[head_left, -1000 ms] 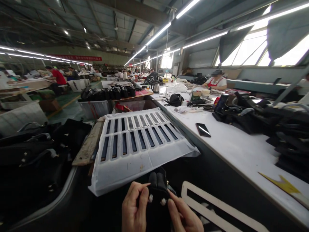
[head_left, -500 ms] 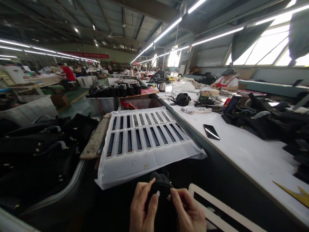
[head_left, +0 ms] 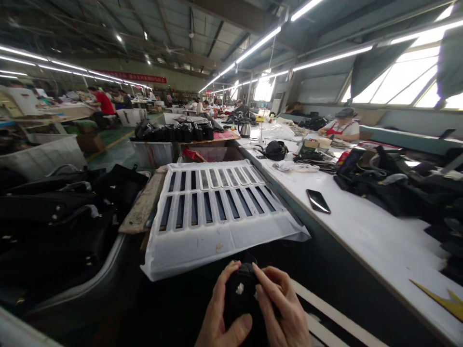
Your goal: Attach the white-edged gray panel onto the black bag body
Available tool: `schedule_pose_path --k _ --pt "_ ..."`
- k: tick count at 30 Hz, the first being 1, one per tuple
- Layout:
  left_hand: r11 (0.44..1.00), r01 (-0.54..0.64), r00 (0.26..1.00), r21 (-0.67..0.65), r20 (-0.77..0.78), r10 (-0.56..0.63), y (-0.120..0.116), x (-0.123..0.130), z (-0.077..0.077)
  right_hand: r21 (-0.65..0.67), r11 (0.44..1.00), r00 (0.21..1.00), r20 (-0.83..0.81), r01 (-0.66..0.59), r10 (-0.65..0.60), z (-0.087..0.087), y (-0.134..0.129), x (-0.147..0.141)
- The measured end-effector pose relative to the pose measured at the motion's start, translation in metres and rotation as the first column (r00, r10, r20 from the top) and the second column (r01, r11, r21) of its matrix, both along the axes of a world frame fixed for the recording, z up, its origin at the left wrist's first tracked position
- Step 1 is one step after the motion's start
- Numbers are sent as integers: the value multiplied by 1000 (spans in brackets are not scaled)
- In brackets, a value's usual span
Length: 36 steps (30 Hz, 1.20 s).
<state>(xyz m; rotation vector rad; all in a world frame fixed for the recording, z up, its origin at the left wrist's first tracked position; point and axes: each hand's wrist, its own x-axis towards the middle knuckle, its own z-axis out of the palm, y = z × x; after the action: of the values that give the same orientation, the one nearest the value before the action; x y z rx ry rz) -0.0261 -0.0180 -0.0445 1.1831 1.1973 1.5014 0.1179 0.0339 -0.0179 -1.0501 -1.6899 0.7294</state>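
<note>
At six o'clock in my head view, a soft black piece (head_left: 237, 303) sits between the two hands, a white tuft (head_left: 239, 288) on its near face. I see the left hand (head_left: 221, 311) grasping its left side, thumb across the front, while the right hand (head_left: 284, 306) grips the right side, index finger up at the top. Its lower part melts into the dark, so I can't fairly judge its full shape. From the hands, a white sheet (head_left: 195, 246) spreads at twelve o'clock, bearing two rows of slotted frames (head_left: 214, 212). A pale strip (head_left: 336, 313) lies at four o'clock, just beside the right hand. On the white table (head_left: 361, 246), I find a phone (head_left: 318, 201) at half past one and a yellow piece (head_left: 439, 299) at three. Black bags (head_left: 72, 217) heap up at ten.
</note>
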Motion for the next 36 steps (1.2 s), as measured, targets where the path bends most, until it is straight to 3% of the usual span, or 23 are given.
schedule_pose_path --k 5,10,15,18,22,25,28,31,33,36 --pt "1000 5 998 20 -64 -4 3 4 -9 161 979 985 132 -128 107 8 9 8" --pt "999 1 990 40 -139 5 4 8 -11 143 958 968 64 -249 243 14 5 7" --pt "999 11 985 53 -173 -2 4 12 0 -1 997 980 -184 -74 73 12 -2 -7" --pt "998 -62 978 14 -200 64 6 13 9 -41 999 969 -249 -20 9 10 -2 -14" --pt "975 -210 963 -68 -187 194 9 14 21 -104 993 974 -226 -48 24 17 3 -17" --pt "959 -258 959 -117 -151 239 11 12 25 -169 983 977 -210 -68 31 20 7 -16" --pt "953 -260 962 -156 -126 242 12 2 24 -224 972 972 -233 -76 22 4 2 -14" --pt "952 -237 971 -192 -87 224 14 -9 18 -247 968 982 -188 -46 -1 -35 -17 -17" --pt "957 -216 976 -196 -61 208 11 -13 12 -243 969 982 -172 41 -84 -62 -34 -21" --pt "960 -210 978 -185 -45 205 -5 -6 -5 -302 944 978 -115 133 -175 -87 -52 -22"
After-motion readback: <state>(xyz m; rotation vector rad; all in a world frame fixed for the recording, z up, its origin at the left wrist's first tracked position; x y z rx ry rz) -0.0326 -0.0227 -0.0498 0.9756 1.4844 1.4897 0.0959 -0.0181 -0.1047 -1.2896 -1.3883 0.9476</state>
